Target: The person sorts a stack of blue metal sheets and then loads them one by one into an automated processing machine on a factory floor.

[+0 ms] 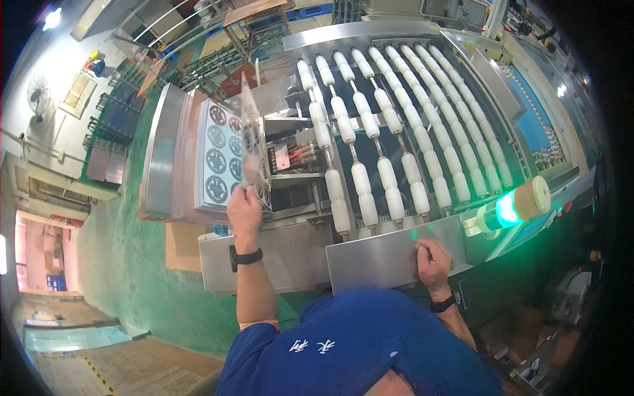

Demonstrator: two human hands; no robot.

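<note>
At the left of the roller conveyor, my left hand (244, 214) is closed on the near end of a thin panel (253, 135) with round dark patterns. The panel stands tilted almost on edge and looks slightly blurred. Beside it lies a stack of light panels (205, 198), whose top one shows rows of round patterned discs (216, 160). My right hand (432, 264) rests at the conveyor's metal side plate (389, 257), its fingers curled. Whether anything is inside those fingers is hidden.
White rollers (396, 125) on several shafts fill the conveyor in front of me. A signal lamp (507, 208) glows green at the right, beside my right hand. An upright metal plate (162, 148) backs the stack. Green floor (119, 264) stretches to the left.
</note>
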